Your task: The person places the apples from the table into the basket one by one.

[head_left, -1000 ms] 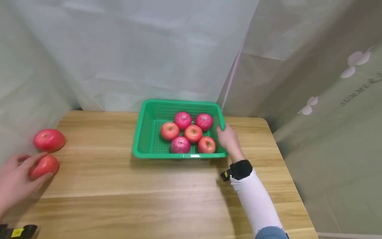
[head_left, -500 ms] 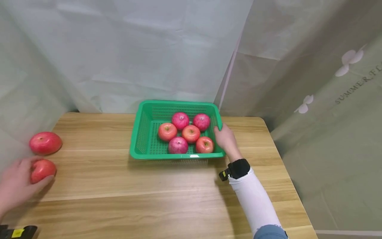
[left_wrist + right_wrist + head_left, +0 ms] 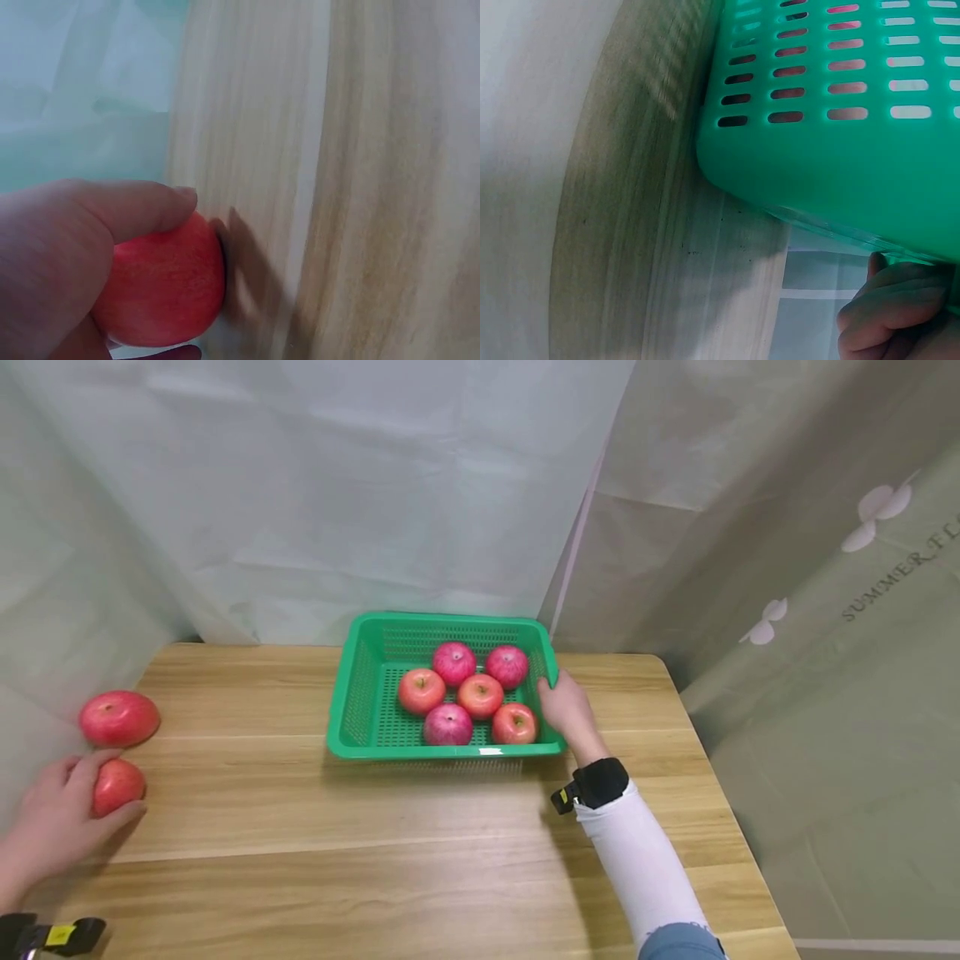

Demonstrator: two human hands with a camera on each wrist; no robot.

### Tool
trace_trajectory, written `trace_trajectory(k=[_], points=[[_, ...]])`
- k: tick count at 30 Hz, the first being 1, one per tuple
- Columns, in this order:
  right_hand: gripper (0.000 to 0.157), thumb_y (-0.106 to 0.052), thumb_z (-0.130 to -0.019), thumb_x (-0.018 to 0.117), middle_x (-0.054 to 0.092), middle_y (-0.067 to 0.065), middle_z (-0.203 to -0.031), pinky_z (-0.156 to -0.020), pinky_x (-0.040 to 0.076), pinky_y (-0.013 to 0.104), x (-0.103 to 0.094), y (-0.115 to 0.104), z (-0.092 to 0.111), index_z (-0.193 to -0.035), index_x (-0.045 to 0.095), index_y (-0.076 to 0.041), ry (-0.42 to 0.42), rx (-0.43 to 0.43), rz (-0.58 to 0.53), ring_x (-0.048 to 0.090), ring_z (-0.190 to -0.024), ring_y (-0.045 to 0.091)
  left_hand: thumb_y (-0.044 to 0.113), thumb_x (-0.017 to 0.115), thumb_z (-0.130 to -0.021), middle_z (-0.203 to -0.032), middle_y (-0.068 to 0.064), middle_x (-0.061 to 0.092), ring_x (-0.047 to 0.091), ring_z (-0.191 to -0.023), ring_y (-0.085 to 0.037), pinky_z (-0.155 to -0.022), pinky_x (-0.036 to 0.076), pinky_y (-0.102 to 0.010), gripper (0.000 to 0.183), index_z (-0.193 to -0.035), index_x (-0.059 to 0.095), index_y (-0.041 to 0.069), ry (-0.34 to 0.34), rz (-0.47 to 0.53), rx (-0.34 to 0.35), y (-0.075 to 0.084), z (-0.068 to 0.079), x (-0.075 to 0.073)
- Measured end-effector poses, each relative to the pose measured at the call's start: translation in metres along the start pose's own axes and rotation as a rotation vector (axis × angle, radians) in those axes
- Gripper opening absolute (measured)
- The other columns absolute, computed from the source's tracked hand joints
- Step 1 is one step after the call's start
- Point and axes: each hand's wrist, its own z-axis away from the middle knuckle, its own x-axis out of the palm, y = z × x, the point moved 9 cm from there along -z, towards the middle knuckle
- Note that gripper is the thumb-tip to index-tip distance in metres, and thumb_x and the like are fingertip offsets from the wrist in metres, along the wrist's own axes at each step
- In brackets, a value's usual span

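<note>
At the table's left edge my left hand [image 3: 63, 814] grips a red apple [image 3: 120, 787], thumb on the near side and fingers on the far side. The left wrist view shows that apple [image 3: 169, 281] low against the wood, partly covered by the thumb. Just beyond it lies another red apple [image 3: 120, 718]. My right hand [image 3: 570, 710] holds the right rim of a green plastic basket [image 3: 360, 693], thumb inside the rim. Its curled fingers [image 3: 892, 307] show under the rim in the right wrist view. Several apples [image 3: 480, 696] lie in the basket, mostly toward its right side.
The wooden table [image 3: 375, 893] carries everything. Pale sheeting [image 3: 315, 493] hangs behind it and on the left, and a curtain with printed lettering [image 3: 847, 710] hangs along the right edge.
My left hand shifts slightly on the apple and edges a little to the right with it. My right hand keeps its grip on the basket; the whole head view has shifted slightly.
</note>
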Motion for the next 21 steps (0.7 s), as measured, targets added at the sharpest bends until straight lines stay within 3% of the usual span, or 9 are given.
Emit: trace_trajectory(k=[8, 14, 21], points=[[0.054, -0.041, -0.112, 0.041, 0.063, 0.023, -0.126, -0.083, 0.057, 0.049, 0.000, 0.001, 0.001, -0.145, 0.050, 0.001, 0.009, -0.013, 0.000, 0.063, -0.108, 0.035, 0.007, 0.088, -0.075, -0.116, -0.046, 0.038, 0.040, -0.102, -0.063, -0.077, 0.040, -0.077, 0.080, -0.131, 0.038, -0.019, 0.005, -0.013, 0.053, 0.002, -0.007, -0.002], [0.052, -0.040, -0.112, 0.041, 0.064, 0.021, -0.118, -0.074, 0.056, 0.044, 0.001, 0.001, 0.001, -0.143, 0.050, 0.001, 0.003, -0.018, -0.008, 0.064, -0.101, 0.034, 0.008, 0.091, -0.075, -0.121, -0.047, 0.034, 0.039, -0.103, -0.064, -0.076, 0.042, -0.079, 0.083, -0.133, 0.039, -0.019, -0.032, -0.009, 0.026, 0.007, -0.008, -0.001], [0.053, -0.041, -0.112, 0.041, 0.064, 0.021, -0.118, -0.074, 0.056, 0.044, 0.000, 0.000, 0.002, -0.144, 0.051, 0.001, 0.008, -0.021, -0.007, 0.064, -0.100, 0.033, 0.008, 0.091, -0.076, -0.124, -0.048, 0.031, 0.040, -0.104, -0.065, -0.076, 0.043, -0.080, 0.083, -0.135, 0.039, -0.018, -0.039, -0.007, 0.001, 0.010, -0.008, -0.001]])
